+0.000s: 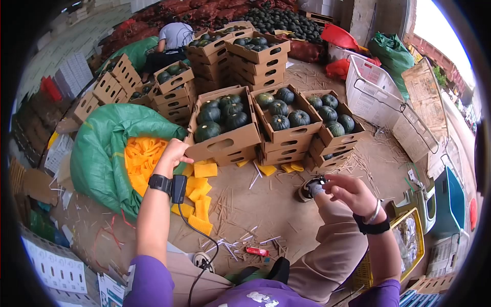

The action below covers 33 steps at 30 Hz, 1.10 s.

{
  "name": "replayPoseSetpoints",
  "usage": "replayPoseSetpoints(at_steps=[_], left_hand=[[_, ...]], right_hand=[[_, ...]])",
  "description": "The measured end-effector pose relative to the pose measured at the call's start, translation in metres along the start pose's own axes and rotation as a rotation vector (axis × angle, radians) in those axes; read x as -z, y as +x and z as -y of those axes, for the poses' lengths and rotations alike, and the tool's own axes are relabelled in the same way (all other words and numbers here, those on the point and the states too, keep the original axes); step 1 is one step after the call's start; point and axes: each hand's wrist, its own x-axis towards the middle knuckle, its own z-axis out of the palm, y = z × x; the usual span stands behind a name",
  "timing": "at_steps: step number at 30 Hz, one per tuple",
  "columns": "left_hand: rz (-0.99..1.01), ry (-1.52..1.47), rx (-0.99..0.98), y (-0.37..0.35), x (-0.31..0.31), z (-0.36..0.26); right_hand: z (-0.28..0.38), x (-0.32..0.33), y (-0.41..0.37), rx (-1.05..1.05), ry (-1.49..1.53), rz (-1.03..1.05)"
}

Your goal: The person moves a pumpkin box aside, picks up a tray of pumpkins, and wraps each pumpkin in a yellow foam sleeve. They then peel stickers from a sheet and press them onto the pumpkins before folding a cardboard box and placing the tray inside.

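My left hand (175,152) is at the near left corner of an open cardboard box (225,144) of dark green squashes (208,131), its fingers curled at the box's edge. Beside it a green sack (97,153) lies open, full of yellow foam nets (144,156). More yellow nets (202,207) lie on the floor below the box. My right hand (352,194) hangs in the air above my knee, fingers loosely bent and apart, with nothing visible in it. Another box of squashes (290,134) stands on a stack right of the first box.
Further stacks of squash boxes (258,66) stand behind, near a crouching person (174,38). White crates (372,92) line the right side. A yellow crate (417,240) and a teal bin (450,202) are at the lower right. A red packet (257,251) lies among floor scraps.
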Motion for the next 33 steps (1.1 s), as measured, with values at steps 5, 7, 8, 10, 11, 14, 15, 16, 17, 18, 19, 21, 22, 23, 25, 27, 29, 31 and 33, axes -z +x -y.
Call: replayPoseSetpoints(at_steps=[5,7,8,10,11,14,15,16,17,18,19,21,22,23,25,27,29,31,33], left_hand=[[-0.043,-0.047,-0.083,-0.105,0.007,0.08],[-0.047,0.024,-0.089,-0.142,0.01,0.094],[-0.044,0.049,-0.077,-0.155,0.013,0.101],[-0.029,0.099,-0.026,-0.164,0.017,0.12],[-0.044,0.243,0.005,-0.151,0.017,0.146],[-0.057,0.6,-0.047,-0.121,-0.008,0.192],[-0.049,0.599,-0.06,-0.103,-0.016,0.225],[-0.033,0.609,-0.066,-0.094,-0.025,0.232],[-0.019,0.617,-0.071,-0.083,-0.032,0.239],[-0.006,0.589,-0.075,-0.061,-0.038,0.262],[0.002,0.549,-0.123,-0.042,-0.045,0.272],[-0.056,0.53,-0.184,-0.01,-0.059,0.261],[-0.147,0.556,-0.253,0.014,-0.064,0.263],[-0.144,0.41,-0.246,0.042,-0.061,0.266],[-0.202,0.562,-0.264,0.092,-0.048,0.255],[-0.223,0.724,-0.17,0.148,-0.025,0.251],[-0.288,0.877,-0.117,0.202,-0.006,0.242],[-0.322,0.956,-0.129,0.261,0.01,0.273],[-0.291,0.7,0.13,0.275,0.01,0.277]], right_hand=[[-0.065,-0.086,0.168,-0.452,0.662,-0.232],[-0.096,-0.114,0.184,-0.284,0.986,0.021],[-0.106,-0.128,0.179,-0.17,1.07,-0.035],[-0.147,-0.149,0.151,-0.281,0.942,-0.117],[-0.164,-0.164,0.127,-0.287,0.986,-0.163],[-0.249,-0.213,0.062,-0.348,1.09,-0.35],[-0.275,-0.225,0.047,-0.385,1.07,-0.429],[-0.28,-0.23,0.037,-0.442,1.052,-0.496],[-0.284,-0.234,0.033,-0.497,1.031,-0.559],[-0.296,-0.236,0.035,-0.519,1.046,-0.617],[-0.315,-0.237,0.039,-0.543,1.061,-0.676],[-0.345,-0.24,0.05,-0.684,1.129,-0.701],[-0.351,-0.244,0.057,-0.733,1.114,-0.755],[-0.358,-0.248,0.066,-0.78,1.096,-0.809],[-0.366,-0.26,0.076,-0.917,0.938,-0.784],[-0.415,-0.269,0.057,-0.986,0.843,-0.635],[-0.482,-0.28,0.023,-1.114,0.819,-0.457],[-0.39,-0.284,0.051,-1.232,0.788,-0.296],[-0.361,-0.275,0.066,-1.305,0.881,-0.228]])
